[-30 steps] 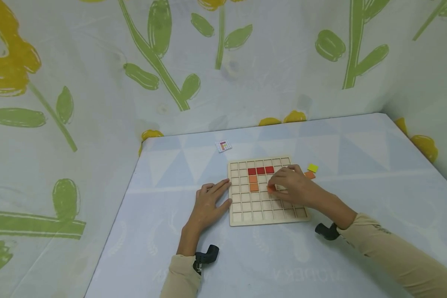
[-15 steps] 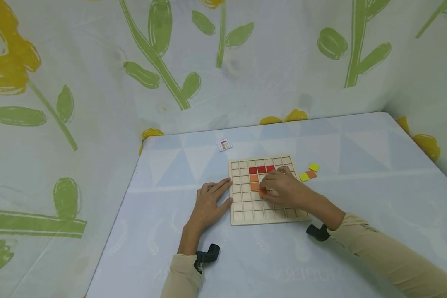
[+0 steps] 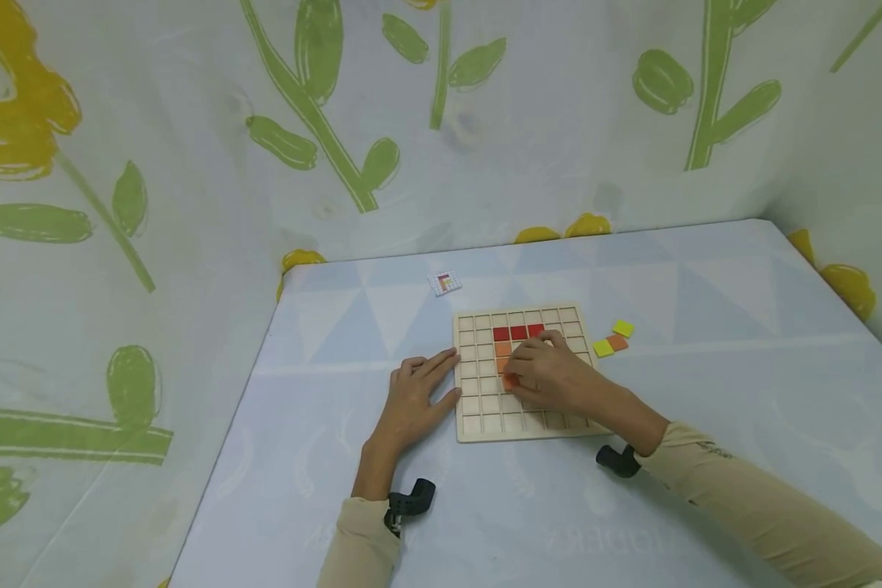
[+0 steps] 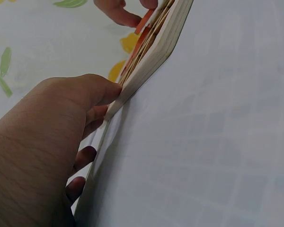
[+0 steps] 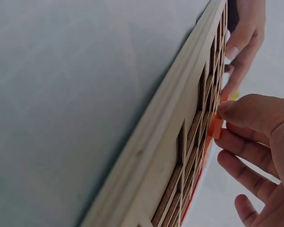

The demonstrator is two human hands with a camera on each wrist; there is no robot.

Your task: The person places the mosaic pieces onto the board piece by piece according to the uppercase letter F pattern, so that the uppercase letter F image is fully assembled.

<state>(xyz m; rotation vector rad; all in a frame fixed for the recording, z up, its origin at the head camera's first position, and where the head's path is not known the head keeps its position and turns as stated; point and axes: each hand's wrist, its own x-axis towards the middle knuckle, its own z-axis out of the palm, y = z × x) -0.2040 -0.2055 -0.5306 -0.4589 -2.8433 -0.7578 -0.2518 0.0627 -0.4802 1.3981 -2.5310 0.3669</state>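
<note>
A wooden grid board (image 3: 488,404) lies on the table. In it are a row of red tiles (image 3: 518,332) and, running down from the row's left end, orange tiles (image 3: 502,349). My right hand (image 3: 551,371) pinches another orange tile (image 5: 217,125) between thumb and fingers, tilted at the cell just below that orange column. My left hand (image 3: 415,400) rests at the board's left edge, fingers extended; in the left wrist view its thumb (image 4: 106,90) touches the rim. The right hand hides some cells in the board's middle and right.
To the board's right lie two yellow tiles (image 3: 622,328) and a loose orange tile (image 3: 617,342). A small pattern card (image 3: 444,282) sits behind the board. Flower-printed cloth (image 3: 544,147) hangs beyond the table's far edge.
My right hand has moved left across the board with the orange tile, to the bottom of the orange column. The loose tiles at the right have come into fuller view. The left hand stays put.
</note>
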